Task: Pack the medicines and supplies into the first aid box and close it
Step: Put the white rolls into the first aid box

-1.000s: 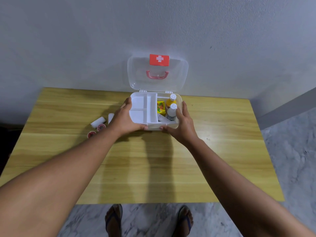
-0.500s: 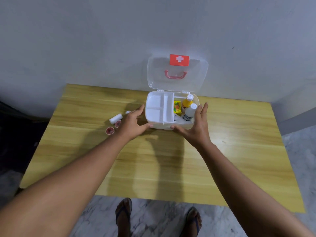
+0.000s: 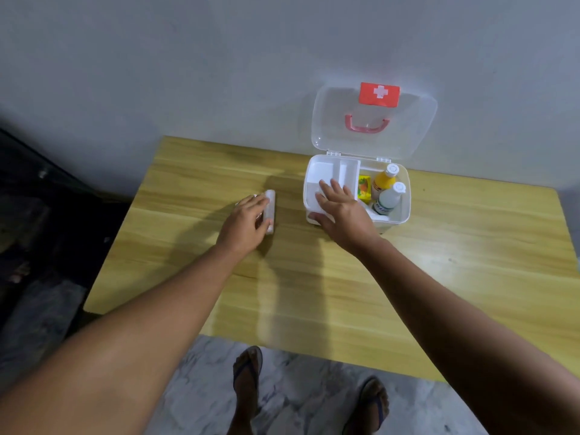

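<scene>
The first aid box (image 3: 357,191) is standing open at the far side of the table (image 3: 314,277), its clear lid (image 3: 373,120) tipped back towards the wall so that the compartments are being left free for filling. The right hand (image 3: 342,211) is being laid flat across the white divided tray (image 3: 329,180) in the box's left half, fingers (image 3: 334,191) spread wide and holding nothing, probably so that the box is being steadied while more supplies are fetched. Just beyond those fingers, to their right, a yellow packet (image 3: 364,188), an orange bottle (image 3: 384,180) and a white bottle (image 3: 389,197) are already being stored; the print on them is too small to be read. On the lid, only a white cross on a red latch (image 3: 379,94) is being shown, above a pink handle (image 3: 367,124).

Well apart to the left, the left hand (image 3: 244,222) is being brought down over a white roll (image 3: 270,210) lying on the table. Its fingers (image 3: 255,204) are being curled narrowly beside the roll and touching it; whether it is already gripped cannot be told. Packing is judged to be partly done, the closing not yet begun.
</scene>
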